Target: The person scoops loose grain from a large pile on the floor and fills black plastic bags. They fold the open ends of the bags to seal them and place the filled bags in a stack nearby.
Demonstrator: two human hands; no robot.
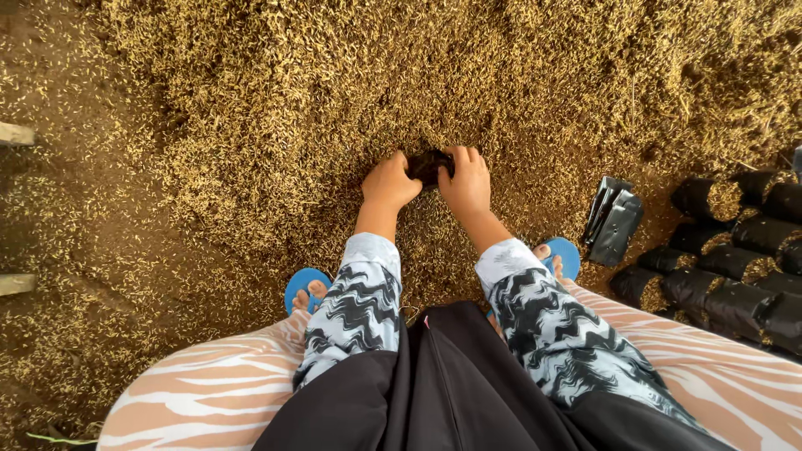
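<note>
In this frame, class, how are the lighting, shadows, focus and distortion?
Head view: soft, even daylight with no glare; faint shadows under the left hand and right hand on the black bag; husks sharp at centre, softer at the edges; wide-angle lens makes the knees bulge near the lower edge.

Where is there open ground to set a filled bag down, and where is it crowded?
The left hand and right hand grip a small black bag in the rice husk pile. Open: thinly strewn ground left of the left blue sandal. Crowded: right side, with flat empty bags and stacked filled bags.
</note>
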